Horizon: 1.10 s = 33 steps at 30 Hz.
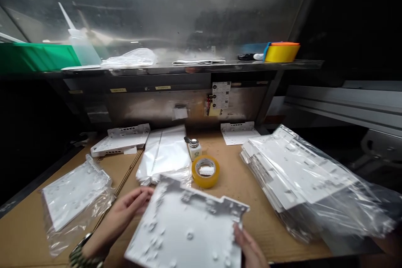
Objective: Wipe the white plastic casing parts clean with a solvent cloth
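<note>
"What lay farthest left?"

"A bagged white panel [77, 190], flat on the cardboard [234, 165], set aside, I suppose, out of my elbow's way."

"And your left hand [130, 208]?"

"Its fingers were curled, nearly together, at the left edge of the bare moulded panel [188, 226]; whether they pinched it or only steadied it, I couldn't tell."

"The clear plastic bags [163, 150]?"

"Stacked flat just beyond the panel, likely for easy reach, with the roll of yellow tape [205, 182] just right of them."

"Where was the bare panel itself?"

"Low in the middle, nearest me, its studded face up, perhaps to spare those little posts. My right hand [250, 248] was closed on its right edge, some fingers hidden, and seemed to do most of the holding."

"And farthest right?"

"A pile of bagged panels [292, 167], overlapping, probably because flat pieces stack so readily."
</note>
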Available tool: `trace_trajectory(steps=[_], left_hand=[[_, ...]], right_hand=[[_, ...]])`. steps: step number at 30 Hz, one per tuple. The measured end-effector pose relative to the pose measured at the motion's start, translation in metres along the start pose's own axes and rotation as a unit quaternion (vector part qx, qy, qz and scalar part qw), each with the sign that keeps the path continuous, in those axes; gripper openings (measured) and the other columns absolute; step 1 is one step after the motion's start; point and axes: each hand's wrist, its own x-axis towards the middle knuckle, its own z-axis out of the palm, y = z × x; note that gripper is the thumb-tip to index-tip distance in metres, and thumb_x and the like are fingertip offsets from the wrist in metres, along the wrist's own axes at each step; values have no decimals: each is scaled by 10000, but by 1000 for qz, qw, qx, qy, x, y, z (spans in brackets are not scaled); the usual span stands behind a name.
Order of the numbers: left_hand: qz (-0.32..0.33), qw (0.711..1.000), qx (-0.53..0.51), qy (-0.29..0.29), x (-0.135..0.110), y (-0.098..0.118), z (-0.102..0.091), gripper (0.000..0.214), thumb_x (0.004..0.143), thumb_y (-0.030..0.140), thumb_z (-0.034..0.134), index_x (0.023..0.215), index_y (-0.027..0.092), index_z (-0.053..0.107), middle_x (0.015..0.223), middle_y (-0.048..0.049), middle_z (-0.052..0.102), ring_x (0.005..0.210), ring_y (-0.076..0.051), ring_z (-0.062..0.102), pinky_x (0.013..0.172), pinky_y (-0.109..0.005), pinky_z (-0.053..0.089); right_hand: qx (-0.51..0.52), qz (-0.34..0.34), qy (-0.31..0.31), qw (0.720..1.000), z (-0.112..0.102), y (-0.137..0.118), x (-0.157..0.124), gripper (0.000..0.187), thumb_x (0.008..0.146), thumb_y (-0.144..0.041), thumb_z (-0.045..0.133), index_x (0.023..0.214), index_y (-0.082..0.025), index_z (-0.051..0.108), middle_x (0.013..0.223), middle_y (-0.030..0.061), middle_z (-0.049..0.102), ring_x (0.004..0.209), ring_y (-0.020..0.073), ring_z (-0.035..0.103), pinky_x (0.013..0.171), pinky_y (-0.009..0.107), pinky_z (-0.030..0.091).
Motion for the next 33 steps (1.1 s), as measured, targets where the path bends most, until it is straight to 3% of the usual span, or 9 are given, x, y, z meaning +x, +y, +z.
trace_trajectory(steps=[1,2,4,7,13,18,21,27,33], left_hand=[[97,979,177,-20,24,-5,4,406,952,583,561,965,224,749,974,-94,780,938,-281,731,846,-411,590],[137,963,230,16,46,-10,8,402,901,600,617,1000,232,744,1027,-108,780,1000,-322,708,939,-476,545],[180,940,287,42,81,-23,19,448,850,612,624,1040,219,723,1118,-155,764,1137,-393,644,1018,-547,467],[183,930,313,65,104,-38,29,420,866,585,555,1014,213,685,1125,-191,755,1158,-431,621,983,-565,434],[134,941,298,86,119,-36,6,345,868,577,582,992,259,531,1025,-139,778,932,-375,701,807,-472,446],[46,985,162,28,152,-24,-20,636,634,635,846,939,269,425,839,-69,807,803,-290,750,672,-356,509],[-7,996,88,-26,164,-18,-28,681,535,585,937,898,244,474,773,-59,785,741,-246,749,644,-325,545],[-42,997,-1,-59,177,-5,-40,716,413,436,1030,905,233,551,930,-1,734,923,-203,756,879,-323,604],[-48,994,58,-82,182,7,-40,639,503,303,1028,972,225,601,788,53,683,654,-120,666,595,-217,542]], right_hand=[[80,14,57,995,-15,-2,4,901,725,-766,758,1347,-125,640,1091,158,793,1156,385,708,999,510,574],[151,19,101,983,-30,-4,6,962,681,-720,825,1398,-119,598,1118,158,792,1181,381,700,1029,502,561],[241,3,149,959,-55,-9,7,1020,684,-627,875,1498,-139,501,1182,140,782,1220,347,687,1091,470,528],[278,-21,194,940,-74,-18,3,1037,715,-582,874,1567,-196,424,1243,124,765,1260,342,667,1162,507,468],[272,-43,210,938,-57,-34,1,983,744,-585,852,1567,-243,436,1436,122,655,1448,363,494,1223,574,384],[295,-49,201,933,-39,-43,4,931,753,-568,855,1540,-244,478,1437,106,657,1444,337,504,1237,543,377],[318,-60,190,927,-38,-42,5,915,752,-530,870,1532,-237,491,1408,102,678,1402,343,551,1203,528,437],[324,-84,182,925,-39,-43,0,826,823,-488,831,1534,-255,482,1368,73,708,1371,278,591,1212,472,439],[316,-94,182,926,-37,-47,-7,834,831,-499,821,1543,-245,471,1361,83,712,1383,284,580,1211,474,441]])
